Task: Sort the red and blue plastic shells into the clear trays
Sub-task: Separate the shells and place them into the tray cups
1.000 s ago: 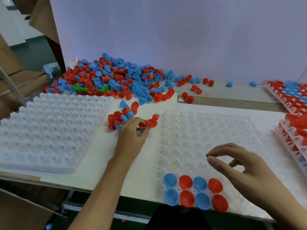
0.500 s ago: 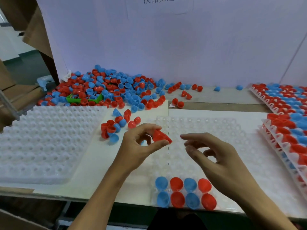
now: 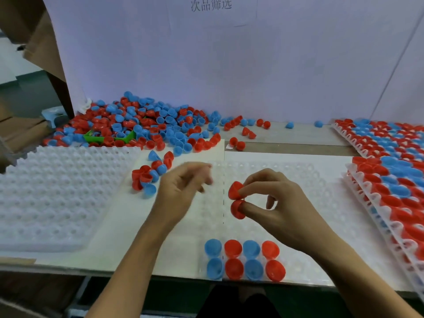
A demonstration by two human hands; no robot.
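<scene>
— White boards are laid over the workbench [image 3: 286,157], and a pale backdrop sheet [image 3: 229,65] is stood up behind it. What is held at the fingertips?

— Two red shells [image 3: 236,199] are pinched by the right hand [image 3: 275,207], one above the other, over the middle clear tray [image 3: 298,180]. The thumb and forefinger are closed on them, while the other fingers are curled loosely behind. They are probably held as a pair so that two adjoining cups can be filled in one placement.

— And the left hand [image 3: 181,193]?

— It is blurred. Its fingers appear loosely bent and slightly apart, and nothing is seen between them. It is kept beside the small cluster of loose shells [image 3: 149,177], presumably so the next ones can be reached quickly.

— How is the tray being filled?

— Eight placed shells [image 3: 244,259] are seated along the near edge in two rows, in columns of blue, red, blue, red. The rest of the cups are unfilled, so the work is judged to be at an early stage for this tray.

— What is arranged further out?

— An empty tray stack [image 3: 57,193] is kept at the left, filled trays [image 3: 390,168] at the right, and the big mixed pile [image 3: 142,127] at the back, with a green scoop-like piece [image 3: 107,138] buried in it.

— Is any writing legible?

— Four Chinese characters [image 3: 211,4], 次品筛选, are printed on the sheet. No brand is seen.
</scene>
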